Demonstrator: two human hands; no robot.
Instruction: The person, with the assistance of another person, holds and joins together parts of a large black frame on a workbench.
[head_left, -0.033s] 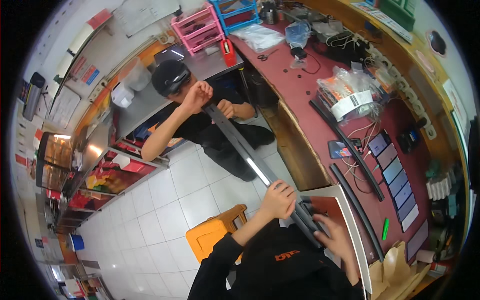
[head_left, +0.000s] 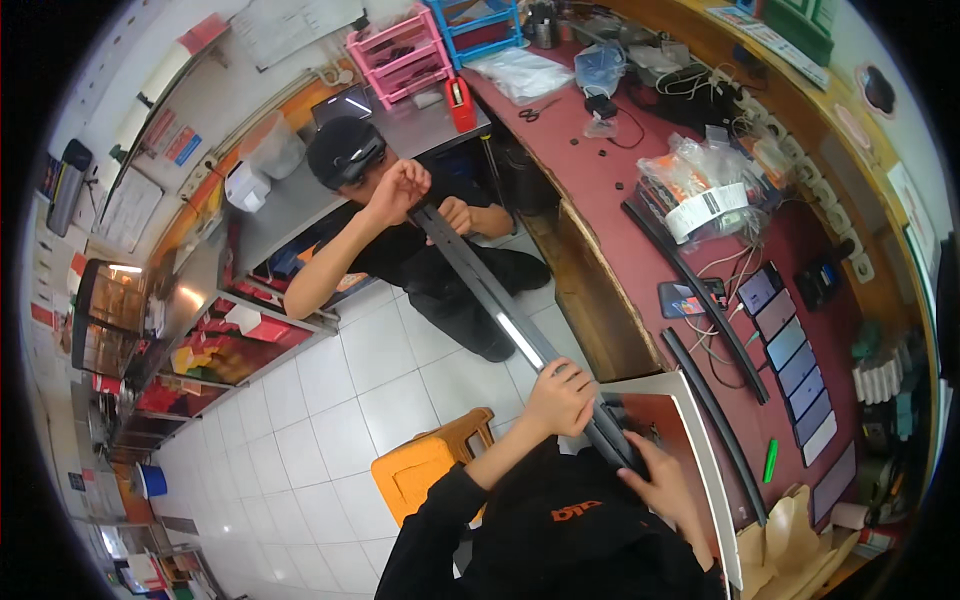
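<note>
A long dark grey metal rail point(head_left: 482, 278) with a bright strip slants from a co-worker's hands down to mine. My left hand point(head_left: 560, 398) is wrapped round it, closer to my end. At the near end, my right hand point(head_left: 664, 480) has its fingers and thumb about the rail; part of the grip is hidden. The co-worker point(head_left: 345, 160), low down across from me, has one hand point(head_left: 455, 216) on the far end and the other raised just above it.
On the red bench point(head_left: 560, 150) to my right lie two black strips point(head_left: 700, 300), a row of phones point(head_left: 787, 345), a green marker point(head_left: 771, 460) and plastic-wrapped packs point(head_left: 690, 190). An orange stool point(head_left: 415, 468) stands on the tiled floor. A white-edged panel point(head_left: 690, 420) stands beside my right arm.
My right hand's fingers were spread beside the near end of the rail; now they have come in round it. My left hand and the co-worker's hold look the same.
</note>
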